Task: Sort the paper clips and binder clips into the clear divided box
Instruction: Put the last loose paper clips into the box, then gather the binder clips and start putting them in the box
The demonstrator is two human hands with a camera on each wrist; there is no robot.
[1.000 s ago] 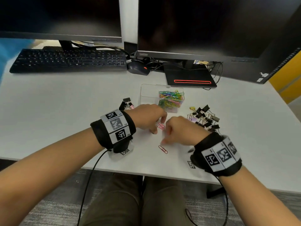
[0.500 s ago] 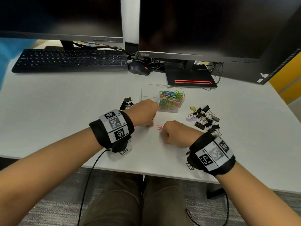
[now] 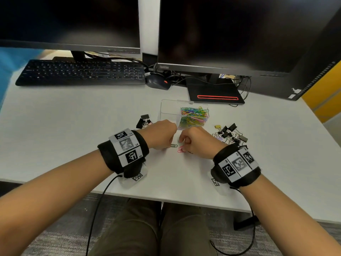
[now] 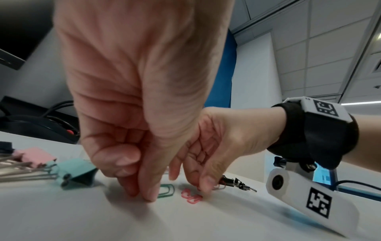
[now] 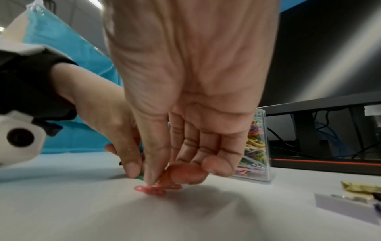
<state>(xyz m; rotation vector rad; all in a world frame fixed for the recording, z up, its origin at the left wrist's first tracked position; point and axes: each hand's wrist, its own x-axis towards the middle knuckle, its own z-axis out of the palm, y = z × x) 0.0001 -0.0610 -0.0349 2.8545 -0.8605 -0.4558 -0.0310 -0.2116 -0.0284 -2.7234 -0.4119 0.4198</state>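
On the white worktop (image 3: 73, 126), the clear divided box (image 3: 169, 109) sits at twelve o'clock from the hands, its right compartment full of coloured paper clips. The left hand (image 3: 162, 134), fingers curled down, presses a green paper clip (image 3: 174, 145). At its three o'clock, the right hand (image 3: 195, 139) pinches at pink paper clips (image 3: 181, 149). This looks like the last stray-clip pickup; next, lift them cleanly and carry them into the box.

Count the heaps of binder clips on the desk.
2: a small heap left of the clear box, a larger heap right of it. Some clips may be hidden.
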